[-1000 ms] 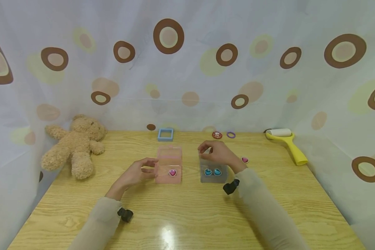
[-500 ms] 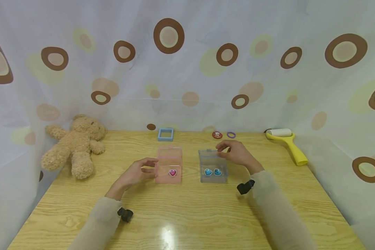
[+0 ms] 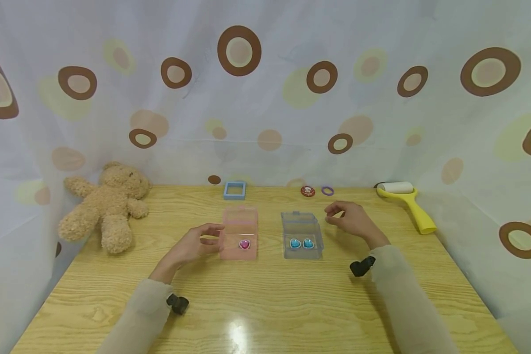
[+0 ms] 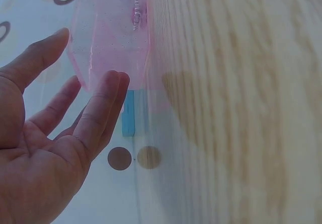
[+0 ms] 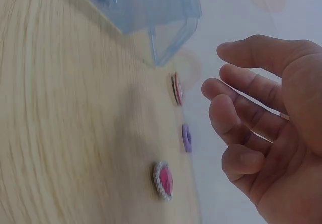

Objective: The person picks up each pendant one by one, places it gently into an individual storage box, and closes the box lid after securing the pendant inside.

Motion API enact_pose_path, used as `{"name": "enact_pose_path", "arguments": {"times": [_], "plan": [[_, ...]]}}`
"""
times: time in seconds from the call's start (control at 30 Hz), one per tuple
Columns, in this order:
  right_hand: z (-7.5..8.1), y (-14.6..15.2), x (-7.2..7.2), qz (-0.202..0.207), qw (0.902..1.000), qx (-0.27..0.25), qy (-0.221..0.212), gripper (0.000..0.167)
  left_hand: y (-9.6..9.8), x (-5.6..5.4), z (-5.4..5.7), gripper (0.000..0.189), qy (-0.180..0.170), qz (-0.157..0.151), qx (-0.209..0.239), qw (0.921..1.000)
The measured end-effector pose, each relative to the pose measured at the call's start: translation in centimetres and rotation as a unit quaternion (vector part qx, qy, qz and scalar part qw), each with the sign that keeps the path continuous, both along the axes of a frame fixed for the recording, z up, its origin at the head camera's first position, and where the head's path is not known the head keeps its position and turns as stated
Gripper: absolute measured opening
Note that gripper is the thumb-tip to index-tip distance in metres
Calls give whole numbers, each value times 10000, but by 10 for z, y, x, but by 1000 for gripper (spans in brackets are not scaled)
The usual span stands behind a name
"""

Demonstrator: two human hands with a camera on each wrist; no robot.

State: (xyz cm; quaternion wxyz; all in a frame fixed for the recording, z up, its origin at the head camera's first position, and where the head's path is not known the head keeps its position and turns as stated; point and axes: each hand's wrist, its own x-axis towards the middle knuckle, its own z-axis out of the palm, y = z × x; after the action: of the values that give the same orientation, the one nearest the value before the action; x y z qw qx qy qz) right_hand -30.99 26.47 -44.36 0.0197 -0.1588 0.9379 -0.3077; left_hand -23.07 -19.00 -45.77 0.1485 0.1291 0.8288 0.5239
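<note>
An open pink transparent box [image 3: 238, 254] holds one pink heart-shaped gem [image 3: 245, 244]. My left hand [image 3: 196, 245] is at its left side, fingers spread and relaxed; whether they touch the wall I cannot tell. To the right stands an open grey-blue transparent box [image 3: 302, 253] with two teal heart gems [image 3: 295, 243] inside. My right hand [image 3: 353, 219] hovers right of that box, its fingers loosely bent and holding nothing. The right wrist view shows another pink gem with a silvery rim [image 5: 163, 180] on the table near this hand; the hand hides it in the head view.
At the back are a light blue square frame [image 3: 234, 191], a red round disc [image 3: 308, 191] and a purple ring [image 3: 327, 191]. A teddy bear [image 3: 110, 206] sits at the left, a yellow-handled lint roller [image 3: 409, 201] at the right. A patterned curtain surrounds the wooden table [image 3: 265, 305].
My right hand has moved right, from above the grey-blue box to beside it, covering the loose pink gem in the head view. The left hand has stayed still.
</note>
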Motion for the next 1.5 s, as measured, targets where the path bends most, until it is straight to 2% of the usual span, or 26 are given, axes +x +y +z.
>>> {"name": "enact_pose_path", "arguments": {"times": [0.37,0.7,0.93,1.5], "plan": [[-12,32,-3,-411,9982,-51,-431,33,-1,-1,0,58,79,-41,-38,10000],[-23,52,-4,-683,9945,356,-715,33,0,-2,0,57,100,-75,-24,9999],[-34,55,-10,-617,9939,543,-738,34,1,-1,-1,57,28,-27,-14,10000],[-31,52,-7,-588,9940,659,-641,30,-1,-1,-2,58,-14,-12,13,10000]]}}
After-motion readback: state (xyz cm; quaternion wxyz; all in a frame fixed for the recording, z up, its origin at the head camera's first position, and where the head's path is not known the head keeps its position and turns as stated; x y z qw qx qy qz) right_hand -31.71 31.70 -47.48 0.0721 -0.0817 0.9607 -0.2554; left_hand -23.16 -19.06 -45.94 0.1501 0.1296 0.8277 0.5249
